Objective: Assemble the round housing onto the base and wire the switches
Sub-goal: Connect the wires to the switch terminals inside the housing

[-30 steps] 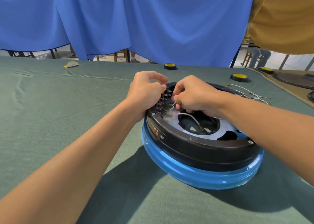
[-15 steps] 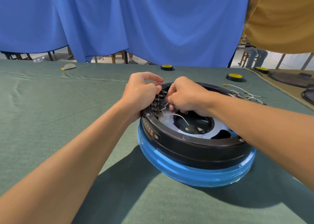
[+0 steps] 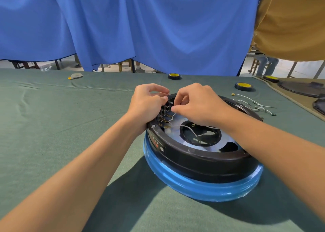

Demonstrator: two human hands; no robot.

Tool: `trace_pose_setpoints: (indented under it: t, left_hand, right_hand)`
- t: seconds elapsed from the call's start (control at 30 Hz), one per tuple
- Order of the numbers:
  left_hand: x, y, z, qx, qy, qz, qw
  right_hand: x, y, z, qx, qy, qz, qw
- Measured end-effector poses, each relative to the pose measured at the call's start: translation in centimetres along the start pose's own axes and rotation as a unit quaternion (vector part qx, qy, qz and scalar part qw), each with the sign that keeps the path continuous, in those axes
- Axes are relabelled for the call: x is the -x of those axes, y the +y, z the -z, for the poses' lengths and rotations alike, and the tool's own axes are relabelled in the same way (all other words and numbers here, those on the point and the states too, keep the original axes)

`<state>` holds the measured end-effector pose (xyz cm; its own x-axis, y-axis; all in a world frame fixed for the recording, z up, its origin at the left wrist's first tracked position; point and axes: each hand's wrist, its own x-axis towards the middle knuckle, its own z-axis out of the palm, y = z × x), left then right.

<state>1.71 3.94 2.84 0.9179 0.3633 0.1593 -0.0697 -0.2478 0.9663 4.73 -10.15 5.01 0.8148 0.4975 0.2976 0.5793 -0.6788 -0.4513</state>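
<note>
Right hand [image 3: 198,105] shifted up the switches [image 3: 164,114], pinching white wire [image 3: 186,127], left hand [image 3: 146,105] gripping housing [image 3: 202,158]

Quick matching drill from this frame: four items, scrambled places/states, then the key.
Items:
1. left hand
2. right hand
3. spare white wires
4. nearer tape roll

Places/states:
A. loose on the green cloth, right of the housing
B. pinching a thin white wire at the switch terminals
C. flat on the cloth, beyond the spare wires
D. gripping the black housing's left rim beside the switches

Pairs: 1-D, 2-B, 3-A, 4-C
</note>
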Motion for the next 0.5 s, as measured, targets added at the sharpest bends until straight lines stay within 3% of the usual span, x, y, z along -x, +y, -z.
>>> trace_pose_setpoints:
  t: [0.13, 0.3, 0.5]
  left_hand:
    - [-0.13, -0.05, -0.05, 0.004, 0.002, -0.004, 1.000]
    - [-0.14, -0.13, -0.02, -0.002, 0.003, -0.001, 1.000]
    - [-0.15, 0.01, 0.02, -0.012, 0.004, 0.003, 1.000]
  right_hand:
    - [0.16, -0.75, -0.42, 0.030, -0.026, 0.021, 0.999]
    - [0.07, -1.09, -0.79, 0.104, -0.041, -0.020, 0.994]
    - [-0.07, -1.13, -0.55, 0.089, -0.035, -0.053, 0.994]
